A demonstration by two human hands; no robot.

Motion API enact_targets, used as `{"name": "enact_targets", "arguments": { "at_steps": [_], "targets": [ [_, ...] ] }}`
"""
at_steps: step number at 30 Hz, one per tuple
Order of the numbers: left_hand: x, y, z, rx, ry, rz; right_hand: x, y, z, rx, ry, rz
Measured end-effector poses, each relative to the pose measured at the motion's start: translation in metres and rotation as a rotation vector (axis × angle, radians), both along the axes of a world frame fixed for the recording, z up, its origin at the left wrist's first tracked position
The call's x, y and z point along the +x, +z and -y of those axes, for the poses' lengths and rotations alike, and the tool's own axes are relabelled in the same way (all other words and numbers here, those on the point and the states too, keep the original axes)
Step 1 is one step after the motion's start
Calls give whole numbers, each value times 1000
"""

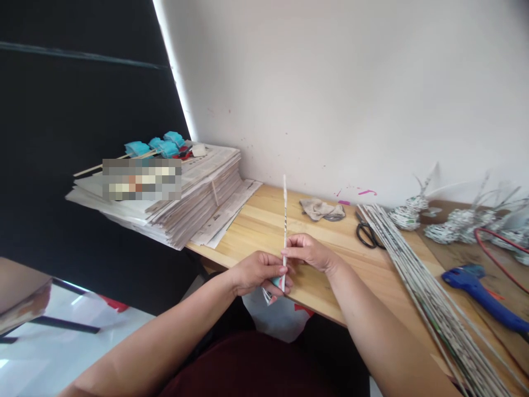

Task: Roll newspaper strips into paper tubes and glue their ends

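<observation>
Wooden table (260, 220), largest. Thick newspaper stack (210, 201) at its left end, blue pieces (168, 149) on thin sticks lying on top. Brown board (446, 256) at right bears white woven paper pieces (442, 232) and blue glue gun (481, 292). Bundle of paper rods (409, 270) runs alongside. Left hand (258, 271) grasps lower end of one thin paper rod (285, 220) at table's front edge; right hand (308, 252) pinches it just above. Crumpled rag (321, 209) near wall; black-handled scissors (366, 235) beside bundle.
</observation>
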State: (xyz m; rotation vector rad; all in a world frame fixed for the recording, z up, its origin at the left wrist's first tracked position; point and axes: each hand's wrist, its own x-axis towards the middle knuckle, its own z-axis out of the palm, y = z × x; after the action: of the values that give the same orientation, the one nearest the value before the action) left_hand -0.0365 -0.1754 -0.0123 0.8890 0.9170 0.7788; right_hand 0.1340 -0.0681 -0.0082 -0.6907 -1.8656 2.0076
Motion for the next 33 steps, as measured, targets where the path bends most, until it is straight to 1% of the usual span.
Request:
{"name": "enact_targets", "arguments": {
  "at_steps": [2, 4, 9, 12, 15, 18, 22, 27, 29, 33],
  "targets": [
    [0, 1, 0, 10, 18, -11, -1, 0, 1, 37, -50, -9],
    [0, 1, 0, 5, 29, -5, 0, 0, 0, 51, -34, -30],
    [-4, -1, 0, -41, -12, 121, 6, -2, -3, 17, 202, -45],
    [-5, -4, 0, -74, -37, 164, 7, -3, -5, -20, 257, -60],
    [-4, -6, 1, -61, -37, 143, 7, -5, -6, -29, 257, -57],
    [-3, -6, 2, -35, -27, 103, 5, -4, -4, -35, 222, -26],
    [-1, -4, 4, -8, -21, 38, 3, -3, -1, -36, 155, 29],
    [1, 1, 5, 13, 21, -45, 0, -4, -1, 26, 19, 29],
    [1, 3, 5, 6, 25, -50, 1, -4, -1, 18, 31, -3],
    [-2, 2, 5, -30, -25, 23, 5, -1, -1, -16, 191, -58]
  ]
}}
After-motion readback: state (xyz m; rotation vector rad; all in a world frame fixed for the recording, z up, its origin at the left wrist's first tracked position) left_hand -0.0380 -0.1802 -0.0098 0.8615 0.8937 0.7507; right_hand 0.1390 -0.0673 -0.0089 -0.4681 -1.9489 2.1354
